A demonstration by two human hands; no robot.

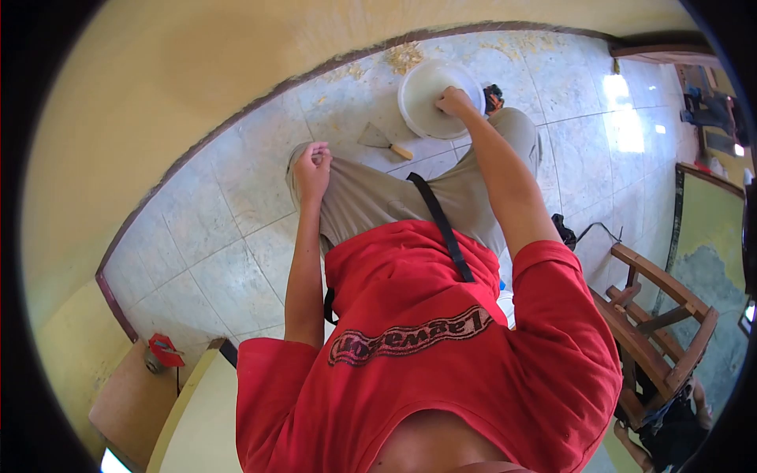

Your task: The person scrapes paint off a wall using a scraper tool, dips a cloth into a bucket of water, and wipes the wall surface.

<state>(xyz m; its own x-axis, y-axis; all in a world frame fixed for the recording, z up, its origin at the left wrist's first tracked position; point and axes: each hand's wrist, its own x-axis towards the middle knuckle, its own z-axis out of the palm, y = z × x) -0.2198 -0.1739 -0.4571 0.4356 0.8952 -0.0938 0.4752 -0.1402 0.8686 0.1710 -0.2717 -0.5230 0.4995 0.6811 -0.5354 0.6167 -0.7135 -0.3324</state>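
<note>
A round white bucket (418, 93) stands on the tiled floor near the wall, with pale contents. My right hand (455, 102) is inside its opening, fingers closed together; what they hold, if anything, is hidden. My left hand (314, 160) rests on my left knee, its fingers curled in, and nothing clear shows between them. A scraper (402, 150) with a wide metal blade and a wooden handle lies on the floor between my knees and the bucket.
Scrapings (404, 57) lie along the foot of the yellow wall (197, 71). A dark and orange object (493, 96) sits beside the bucket. A wooden frame (662, 315) stands at the right, near another person (678, 433). A red object (164, 349) is at lower left.
</note>
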